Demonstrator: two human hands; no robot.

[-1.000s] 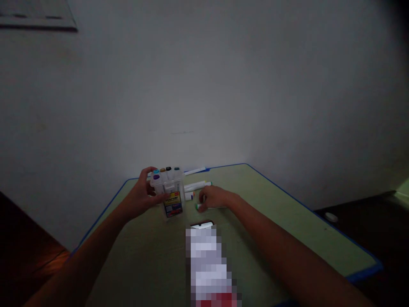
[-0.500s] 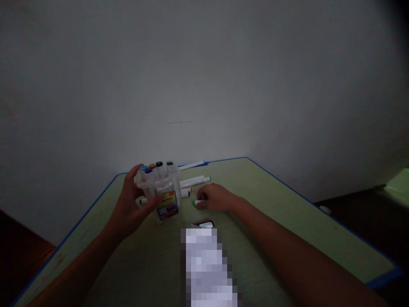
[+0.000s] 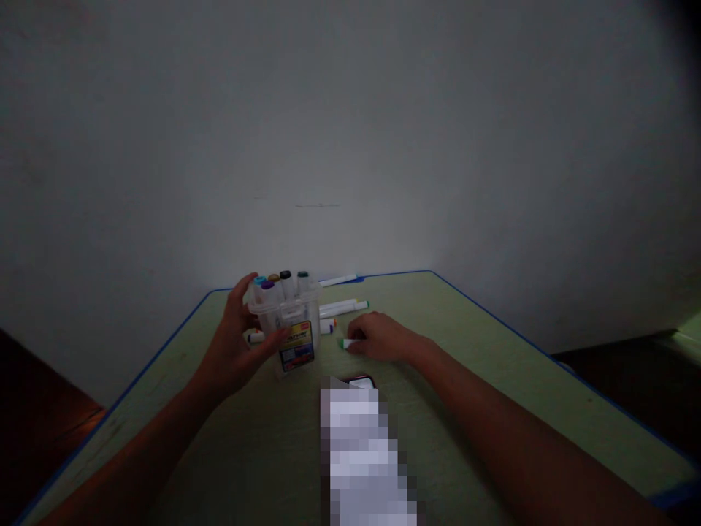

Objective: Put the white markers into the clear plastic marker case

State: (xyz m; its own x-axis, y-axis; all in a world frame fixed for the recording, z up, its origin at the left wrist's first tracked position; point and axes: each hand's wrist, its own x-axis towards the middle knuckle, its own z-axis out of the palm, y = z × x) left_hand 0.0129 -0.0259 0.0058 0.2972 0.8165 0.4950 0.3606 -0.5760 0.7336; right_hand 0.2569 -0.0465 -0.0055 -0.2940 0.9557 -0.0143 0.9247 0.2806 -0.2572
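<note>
A clear plastic marker box (image 3: 269,315) with a yellow and black label stands in my left hand (image 3: 233,351), thumb across the front and fingers round the left side. Several markers rise from its top, with light blue, purple, brown, black and dark green caps. To the right, my right hand (image 3: 380,337) is closed on a white marker (image 3: 350,343) whose green end points left, low over the table. Its far part is hidden in the palm. Behind the box, white markers (image 3: 342,308) lie on the table, partly covered by it.
The pale green table (image 3: 482,380) has a blue edge and meets a grey wall (image 3: 355,146). One white marker (image 3: 338,280) lies at the far edge. Nearer me is a dark-rimmed object (image 3: 361,382), mostly covered by a blurred-out patch.
The whole view has shifted slightly, so things sit further right. The box looks more upright in my left hand. My right hand keeps its closed grip on the green-ended marker.
</note>
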